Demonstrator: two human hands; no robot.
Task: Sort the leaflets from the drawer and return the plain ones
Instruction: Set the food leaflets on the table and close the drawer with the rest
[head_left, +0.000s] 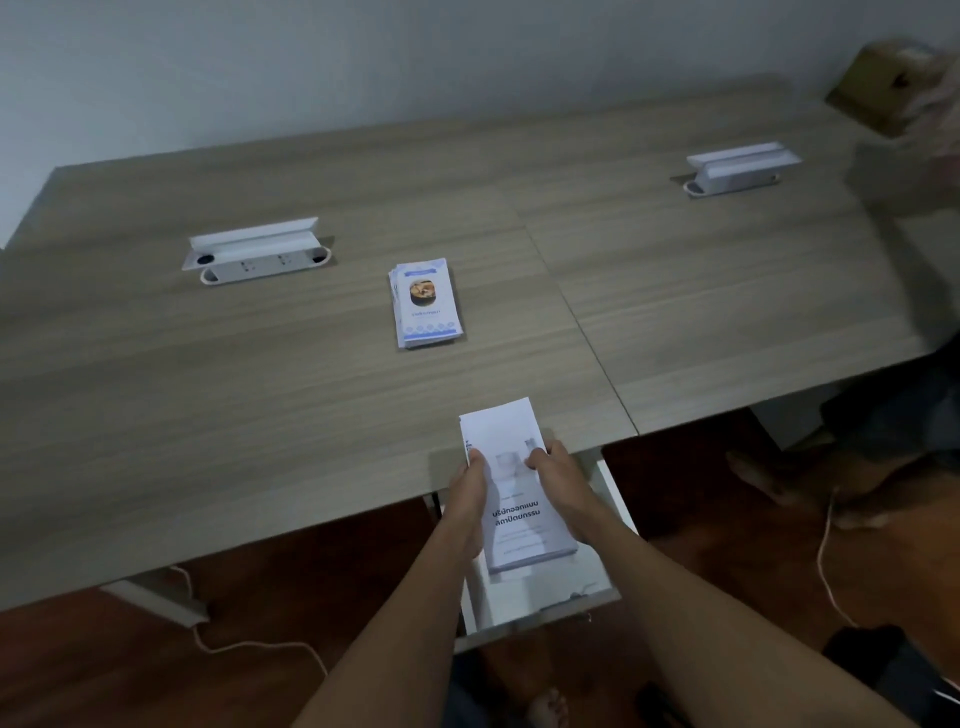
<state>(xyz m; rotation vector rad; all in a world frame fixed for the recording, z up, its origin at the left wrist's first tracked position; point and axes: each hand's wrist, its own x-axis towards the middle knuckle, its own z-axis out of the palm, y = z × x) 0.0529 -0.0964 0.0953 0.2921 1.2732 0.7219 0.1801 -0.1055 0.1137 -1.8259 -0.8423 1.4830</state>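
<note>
A stack of plain white leaflets (519, 499), printed with dark text, is held at the near edge of a wood-grain bench (260, 389), above an open white drawer (545, 597) beneath the edge. The stack is gripped on its left side by the left hand (470, 499) and on its right side by the right hand (558, 488), fingers closed around the edges. Its far end overlaps the bench edge. Farther back, near the middle of the bench, a second stack of leaflets with a picture on the cover (426, 301) is laid flat, well apart from the hands. Two white pop-up socket boxes are seen open, one at the far left (257, 252) and one at the far right (740, 166).
</note>
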